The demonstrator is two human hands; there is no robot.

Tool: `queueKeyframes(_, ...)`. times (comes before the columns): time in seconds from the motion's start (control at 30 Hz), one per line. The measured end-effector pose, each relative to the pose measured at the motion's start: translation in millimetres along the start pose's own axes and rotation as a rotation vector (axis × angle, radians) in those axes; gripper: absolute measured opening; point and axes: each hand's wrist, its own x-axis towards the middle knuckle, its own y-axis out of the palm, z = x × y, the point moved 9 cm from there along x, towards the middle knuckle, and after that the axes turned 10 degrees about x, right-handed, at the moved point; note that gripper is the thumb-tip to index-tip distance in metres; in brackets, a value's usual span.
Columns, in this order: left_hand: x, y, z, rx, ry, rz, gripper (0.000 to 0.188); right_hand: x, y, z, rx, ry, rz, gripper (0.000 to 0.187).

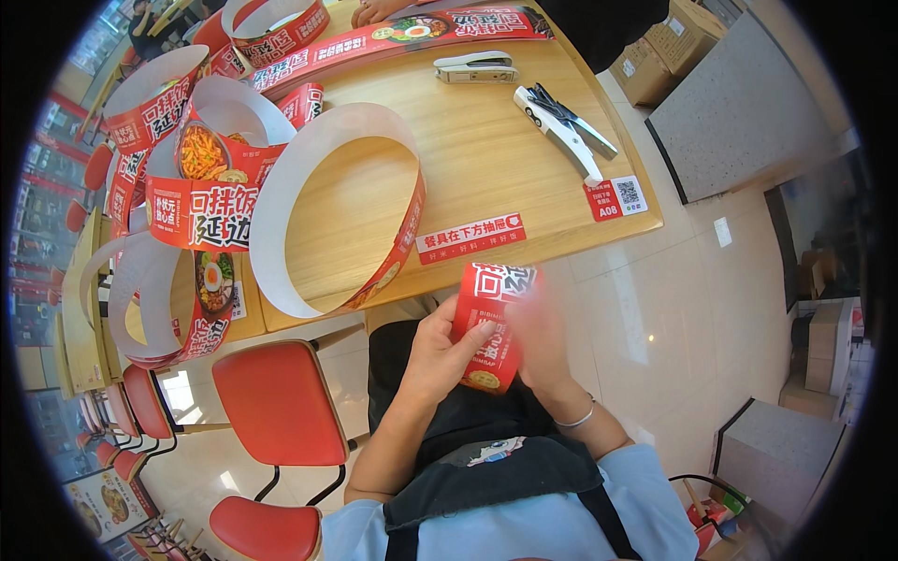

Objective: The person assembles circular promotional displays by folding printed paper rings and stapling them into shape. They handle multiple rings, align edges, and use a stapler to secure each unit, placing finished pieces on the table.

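Observation:
A red printed paper strip (484, 348), curled over, is held upright above my lap, just off the table's front edge. My left hand (435, 351) is closed on its left side, with the thumb across the front. At the strip's right edge is my right hand (544, 341), its fingers smeared by motion, so I cannot tell whether they grip. Beyond my hands, a large red and white paper ring (271, 215) stands on edge on the table. Farther back lie a white stapler (475, 68) and a white and black stapler (561, 131).
Several more paper rings (220, 215) crowd the left of the wooden table (486, 140). Flat printed strips (402, 42) lie at the back, near another person's hand (374, 11). A red chair (278, 402) stands at my left, with cardboard boxes (669, 51) at the far right.

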Motion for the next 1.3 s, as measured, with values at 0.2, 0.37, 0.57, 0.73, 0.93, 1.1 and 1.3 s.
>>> queueKeyframes(0.2, -2.0, 0.1, 1.4, 0.061, -0.028, 0.023, 0.035, 3.7, -4.0, -6.1, 0.121, 0.075, -0.101, 0.021)
queueKeyframes(0.37, -2.6, 1.2, 1.6, 0.049, -0.016, 0.0, 0.034, 4.4, -3.6, -7.7, 0.153, 0.053, -0.149, 0.02)
queueKeyframes(0.57, -2.7, 2.5, 1.7, 0.02, -0.009, -0.005, 0.034, 4.5, -5.4, -9.0, 0.158, 0.039, -0.161, 0.019)
queueKeyframes(0.73, -2.6, 2.6, 1.9, 0.015, -0.014, -0.003, 0.034, 4.1, -7.0, -9.9, 0.156, 0.045, -0.17, 0.018)
queueKeyframes(0.93, -2.1, 3.1, 2.8, 0.017, -0.025, 0.004, 0.035, 4.0, -9.1, -10.4, 0.14, 0.037, -0.185, 0.018)
queueKeyframes(1.1, -1.2, 3.3, 2.7, 0.039, -0.026, 0.005, 0.036, 4.1, -10.8, -11.9, 0.154, 0.041, -0.197, 0.018)
queueKeyframes(1.3, -0.2, 3.3, 2.3, 0.071, -0.031, 0.004, 0.036, 4.5, -9.9, -12.6, 0.158, 0.041, -0.177, 0.018)
